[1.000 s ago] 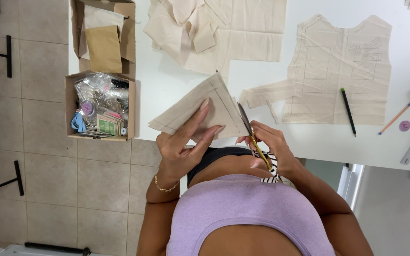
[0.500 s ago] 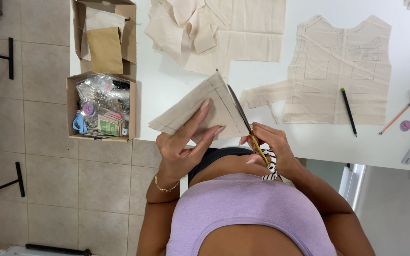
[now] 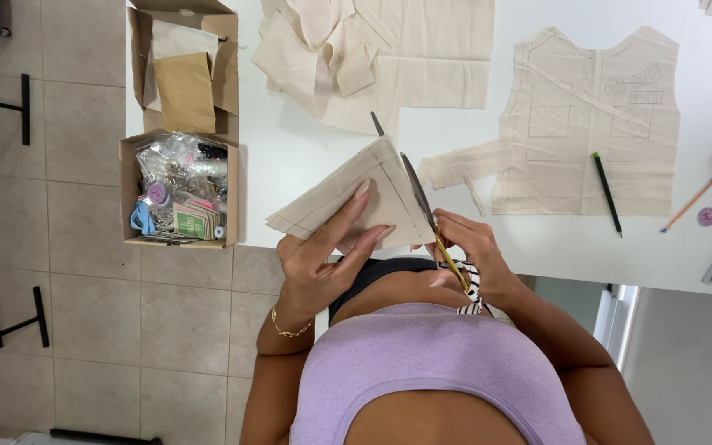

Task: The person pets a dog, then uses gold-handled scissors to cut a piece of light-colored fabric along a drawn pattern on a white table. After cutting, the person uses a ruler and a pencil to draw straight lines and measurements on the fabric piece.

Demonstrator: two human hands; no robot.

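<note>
Closest to the body, the left hand (image 3: 323,264) pinches a folded beige fabric piece (image 3: 356,202) taut above the desk (image 3: 306,156) edge, its grip closed, so the scissors (image 3: 426,214), clasped in the right hand (image 3: 471,259), cut along its right side. Farther off lie a vest-shaped fabric panel (image 3: 591,124) and a box of sewing notions (image 3: 179,189).

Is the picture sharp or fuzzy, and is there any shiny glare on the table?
In the head view, even light: the white table is bright but without harsh glare; the scissors and folded cloth piece look sharp, with only soft shadows beneath the cloth; the left hand and right hand show no real blur; edges bend slightly from the wide lens.
</note>
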